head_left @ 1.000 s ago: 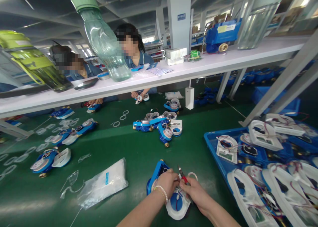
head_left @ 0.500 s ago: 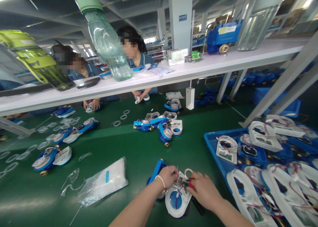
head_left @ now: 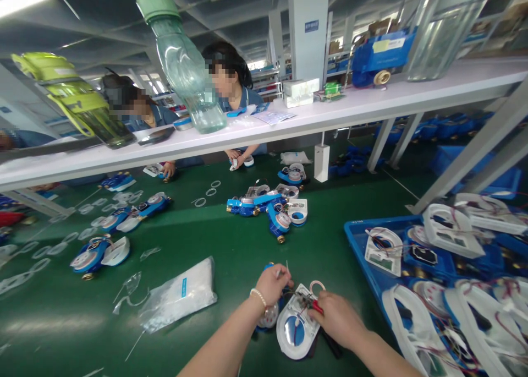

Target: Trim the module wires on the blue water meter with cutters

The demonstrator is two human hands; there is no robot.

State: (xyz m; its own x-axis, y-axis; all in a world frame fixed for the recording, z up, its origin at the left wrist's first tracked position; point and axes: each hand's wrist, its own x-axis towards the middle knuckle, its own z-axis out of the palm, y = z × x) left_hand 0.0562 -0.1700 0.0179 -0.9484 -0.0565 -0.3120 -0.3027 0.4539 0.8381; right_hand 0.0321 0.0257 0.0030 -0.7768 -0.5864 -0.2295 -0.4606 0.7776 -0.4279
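Right now my left hand [head_left: 272, 283] pinches a thin wire, my right hand [head_left: 336, 317] grips red cutters [head_left: 317, 306] over the white cover [head_left: 295, 328] near me on the table [head_left: 231, 256]; light, fragile, best held by its rim.

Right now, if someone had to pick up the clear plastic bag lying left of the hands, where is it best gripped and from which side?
Probably at the flat, thin end of the plastic bag nearest the person's left hand, coming from above. The bag lies flat on the green belt and bulges in the middle, so a pinch on that looser edge looks easier than on the full body.
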